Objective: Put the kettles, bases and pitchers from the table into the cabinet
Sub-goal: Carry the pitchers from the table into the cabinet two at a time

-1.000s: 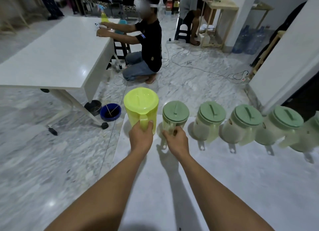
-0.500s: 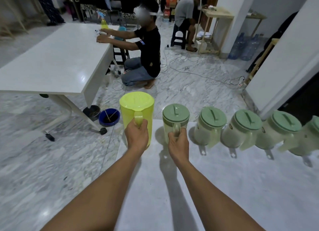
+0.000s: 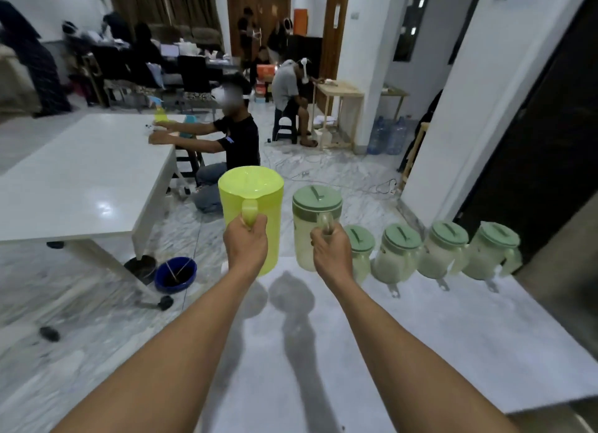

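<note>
My left hand [image 3: 246, 245] grips the handle of a bright yellow pitcher [image 3: 252, 202] and holds it up above the white table [image 3: 420, 335]. My right hand [image 3: 331, 253] grips the handle of a pale pitcher with a green lid [image 3: 315, 219], also lifted off the table. Both pitchers hang upright, side by side. Several more green-lidded pitchers [image 3: 443, 251] stand in a row along the table's far edge, to the right of my right hand.
A second white table [image 3: 81, 180] stands to the left, with a person in black [image 3: 238, 144] crouched at it. A blue bowl [image 3: 175, 273] and a dark bowl lie on the marble floor. A white wall [image 3: 469, 109] and dark opening are at right.
Both hands have lifted their pitchers off the table, and the view has tilted upward to show more of the room.
</note>
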The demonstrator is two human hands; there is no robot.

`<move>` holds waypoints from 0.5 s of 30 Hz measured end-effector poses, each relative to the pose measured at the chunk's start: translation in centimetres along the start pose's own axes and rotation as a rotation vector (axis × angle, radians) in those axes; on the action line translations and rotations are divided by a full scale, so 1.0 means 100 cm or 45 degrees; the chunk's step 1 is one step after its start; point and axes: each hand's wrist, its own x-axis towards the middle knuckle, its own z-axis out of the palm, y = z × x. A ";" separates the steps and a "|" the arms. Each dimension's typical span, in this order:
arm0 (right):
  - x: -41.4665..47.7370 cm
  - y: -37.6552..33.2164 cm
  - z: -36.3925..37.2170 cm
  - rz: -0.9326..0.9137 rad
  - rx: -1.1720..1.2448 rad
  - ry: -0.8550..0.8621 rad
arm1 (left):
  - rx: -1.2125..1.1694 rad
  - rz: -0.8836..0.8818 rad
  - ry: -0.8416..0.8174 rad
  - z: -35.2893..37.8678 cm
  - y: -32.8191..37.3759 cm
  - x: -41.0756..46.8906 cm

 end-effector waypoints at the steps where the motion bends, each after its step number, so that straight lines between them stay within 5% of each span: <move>1: -0.001 -0.008 -0.005 -0.009 0.014 0.009 | -0.001 0.025 -0.004 -0.002 0.009 -0.001; 15: -0.065 -0.122 -0.165 -0.211 -0.145 0.537 | -0.192 0.260 -0.290 0.010 0.163 -0.060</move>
